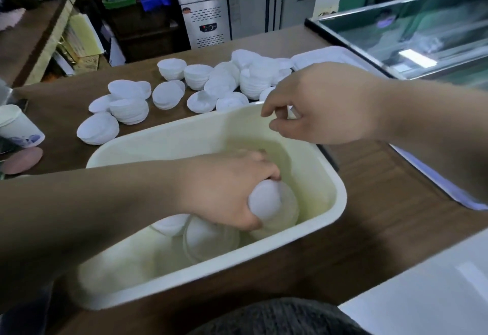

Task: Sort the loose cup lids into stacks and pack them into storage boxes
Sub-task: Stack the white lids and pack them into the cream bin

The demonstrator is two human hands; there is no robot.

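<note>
Nearest: strip of dark knitted fabric (277, 316) at the bottom edge. Just past it, one cream storage box (331, 202), sitting at an angle on the brown wood bench (383, 176).

Left hand (227, 192) is down inside the box, fingers and thumb wrapped round one stack of white cup lids (266, 202), stack lying tilted against the box's right wall. Two more lid stacks in the box: one (203, 237) right under the left hand, one (169, 225) just left of it. So three stacks in the box.

Right hand (324, 105) hovers over the box's far rim, touching nothing. Fingers loosely curled, thumb and forefinger close together, nothing visible between them, so it looks empty.

Beyond the box, loose lid piles (129, 110) spread across the bench, left to centre. I count about fourteen, but the far ones overlap and blur, so that's approximate. Some are flat stacks, some sit bowl-side up.

Left edge: one paper cup (18, 126) with blue print, one pink oval object (22, 160) just in front of it.
Right: one flat white panel (427, 173) on the bench edge, and one white tray (330, 59) behind the piles.
Far: one glass display case (409, 31) to the right, one stainless undercounter fridge (237, 15) at the back.
</note>
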